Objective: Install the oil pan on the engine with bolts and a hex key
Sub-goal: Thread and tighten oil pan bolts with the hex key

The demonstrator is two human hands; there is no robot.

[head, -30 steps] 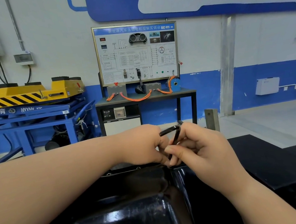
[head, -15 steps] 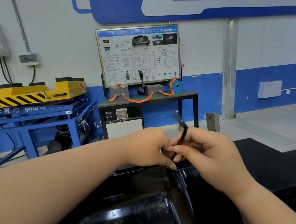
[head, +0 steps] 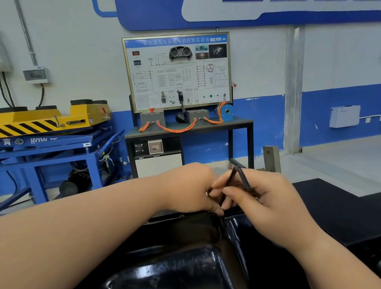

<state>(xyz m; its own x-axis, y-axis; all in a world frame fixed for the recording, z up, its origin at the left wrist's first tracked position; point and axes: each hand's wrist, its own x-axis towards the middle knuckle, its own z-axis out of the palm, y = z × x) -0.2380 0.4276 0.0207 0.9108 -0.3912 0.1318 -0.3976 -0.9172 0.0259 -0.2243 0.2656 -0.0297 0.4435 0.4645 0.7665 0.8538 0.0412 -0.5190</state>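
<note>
Both hands are in at the middle of my view, meeting right over the far rim of the oil pan (head: 174, 274). The pan is the glossy black shell filling the 6 o'clock part of the picture, under both forearms. The right hand (head: 267, 206) comes in from 5 o'clock and has the hex key (head: 244, 179): thumb and forefinger pinch the black L-shaped key. Its bend sticks up at 12 o'clock of the knuckles, and one arm slants back across the fingers. The long shaft runs down toward the pan's edge, where I lose it between the two hands.

The left hand (head: 189, 191) reaches in from 9 o'clock, with its fingers curled and the tips down at the rim, touching the right hand's fingertips. Whether they grip the key's lower end or something under it, I can't tell.

A black bench top (head: 344, 204) spreads out at 3 to 4 o'clock of the pan. Straight ahead at 12 o'clock a wiring training board (head: 179, 71) stands on a dark table (head: 236, 124) with orange cables. A yellow-and-black lift (head: 40, 121) on a blue frame sits at 9 o'clock.
</note>
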